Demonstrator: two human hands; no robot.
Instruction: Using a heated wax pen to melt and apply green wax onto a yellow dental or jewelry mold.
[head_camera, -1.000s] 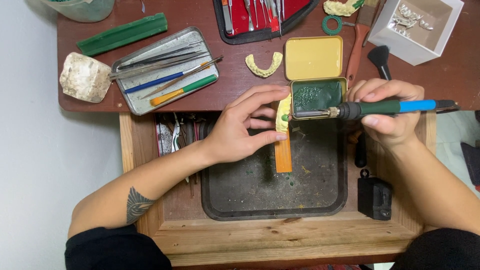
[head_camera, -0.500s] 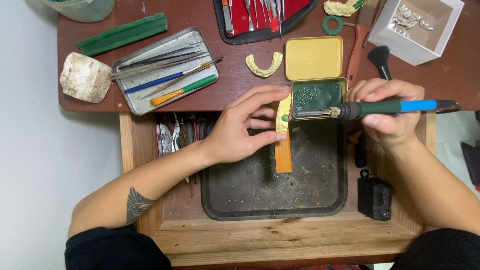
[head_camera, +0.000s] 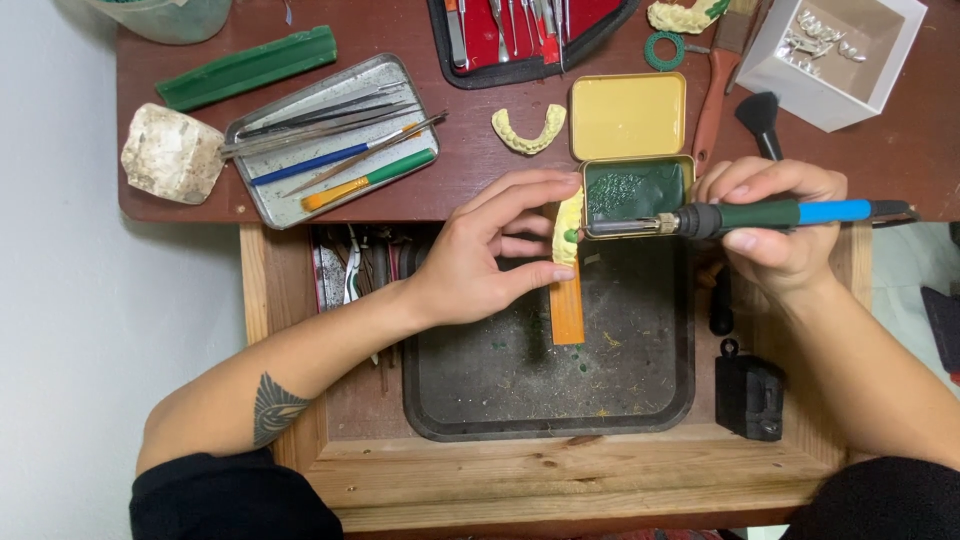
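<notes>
Left hand (head_camera: 480, 255) pinches orange stick (head_camera: 567, 312) with yellow cast (head_camera: 568, 215); right hand (head_camera: 775, 225) grips heated wax tool (head_camera: 740, 215), tip just beside cast.

dental workshop | tooth cast (head_camera: 528, 129) | instrument tray (head_camera: 262, 196) | wooden bench drawer (head_camera: 560, 478)

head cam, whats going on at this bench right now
A person is working over a dark tray set in a wooden drawer. The left hand holds a yellow dental cast on an orange stick. The right hand grips a green and blue heated tool, its metal tip by the cast and just below an open tin of green wax. A metal tray of instruments lies on the table.
</notes>
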